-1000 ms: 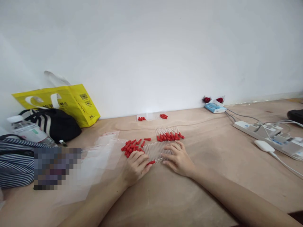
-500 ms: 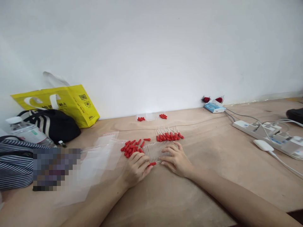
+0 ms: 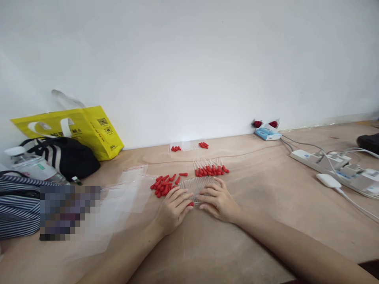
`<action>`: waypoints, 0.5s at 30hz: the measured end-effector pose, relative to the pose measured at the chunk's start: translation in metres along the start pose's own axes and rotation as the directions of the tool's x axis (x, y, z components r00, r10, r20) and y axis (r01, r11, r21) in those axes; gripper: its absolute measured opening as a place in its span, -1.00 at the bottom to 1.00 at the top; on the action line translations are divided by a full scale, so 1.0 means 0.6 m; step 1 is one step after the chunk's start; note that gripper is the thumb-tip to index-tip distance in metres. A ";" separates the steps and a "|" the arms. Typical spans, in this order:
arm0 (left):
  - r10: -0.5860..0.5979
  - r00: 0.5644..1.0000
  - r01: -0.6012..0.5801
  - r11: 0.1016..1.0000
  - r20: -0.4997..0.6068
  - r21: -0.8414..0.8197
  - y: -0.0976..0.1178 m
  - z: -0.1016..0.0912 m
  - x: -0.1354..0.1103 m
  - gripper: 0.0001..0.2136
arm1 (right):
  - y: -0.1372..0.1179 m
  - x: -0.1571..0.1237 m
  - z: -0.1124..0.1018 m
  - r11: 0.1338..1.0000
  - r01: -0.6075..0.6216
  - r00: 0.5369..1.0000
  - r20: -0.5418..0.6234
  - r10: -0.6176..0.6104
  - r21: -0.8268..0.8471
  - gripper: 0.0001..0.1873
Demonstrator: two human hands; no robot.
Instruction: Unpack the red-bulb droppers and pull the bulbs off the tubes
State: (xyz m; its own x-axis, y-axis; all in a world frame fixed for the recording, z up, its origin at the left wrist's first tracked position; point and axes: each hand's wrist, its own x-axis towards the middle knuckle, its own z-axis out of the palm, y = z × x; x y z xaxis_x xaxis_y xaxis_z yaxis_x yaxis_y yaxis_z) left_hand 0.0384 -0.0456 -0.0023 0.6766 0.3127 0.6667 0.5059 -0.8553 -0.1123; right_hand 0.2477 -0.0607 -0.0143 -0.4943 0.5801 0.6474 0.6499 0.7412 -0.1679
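Observation:
My left hand (image 3: pixel 174 208) rests on the wooden table (image 3: pixel 266 205) with its fingers closed around a small red cap (image 3: pixel 191 204). My right hand (image 3: pixel 219 199) lies on a row of clear thin tubes (image 3: pixel 194 184), its fingertips pinching near the red cap. A loose heap of red caps (image 3: pixel 165 184) lies just beyond my left hand. Behind the tubes sits a bunch of tubes fitted with red caps (image 3: pixel 211 169).
Clear zip bags (image 3: pixel 124 193) lie to the left, beside a yellow bag (image 3: pixel 85 128), a black striped bag (image 3: pixel 63 156), a water bottle (image 3: pixel 31 165) and striped cloth (image 3: pixel 17 205). Two small bagged lots of red caps (image 3: pixel 189 146) lie by the wall. A power strip (image 3: pixel 334 167) with cables lies right.
Both hands have drawn closer together at the near end of the tube row. My left fingers have stretched toward the red cap. The view has shifted slightly.

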 end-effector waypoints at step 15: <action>-0.028 0.991 0.027 1.000 0.132 0.008 0.001 -0.007 0.000 -0.84 | 0.000 -0.010 0.001 0.993 0.069 0.998 -0.017 -0.067 0.094 -0.79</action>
State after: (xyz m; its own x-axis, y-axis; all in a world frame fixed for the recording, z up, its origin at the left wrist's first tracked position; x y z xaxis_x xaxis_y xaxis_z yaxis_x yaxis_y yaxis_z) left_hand 0.0360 -0.0479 0.0008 0.7271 0.3880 0.5663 0.5281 -0.8432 -0.1004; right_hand 0.2504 -0.0638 -0.0186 -0.5274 0.5232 0.6694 0.5574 0.8077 -0.1922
